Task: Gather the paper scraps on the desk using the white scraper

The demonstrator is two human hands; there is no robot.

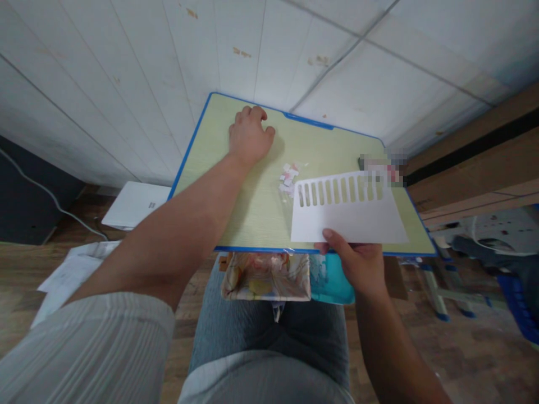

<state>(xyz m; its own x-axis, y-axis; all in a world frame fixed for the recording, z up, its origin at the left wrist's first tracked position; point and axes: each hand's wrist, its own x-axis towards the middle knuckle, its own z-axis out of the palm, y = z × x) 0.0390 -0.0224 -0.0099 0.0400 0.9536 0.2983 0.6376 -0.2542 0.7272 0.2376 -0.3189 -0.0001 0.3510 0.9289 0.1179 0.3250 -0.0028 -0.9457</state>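
A thin white card is carrying a row of narrow, round-ended slots along its far half, while its near half is staying plain and unbroken. It is being held over the right-hand part of the yellow-green tabletop, its slotted side facing away and its long near edge running just inside the blue front rim. The tabletop is showing through the slots, and a pixelated patch is covering the card's far right corner

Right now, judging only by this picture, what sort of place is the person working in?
Probably an indoor room serving as a small workspace, perhaps at home: a blue-edged desk by a panelled wall, a white laptop-like device, and a wood-look floor.
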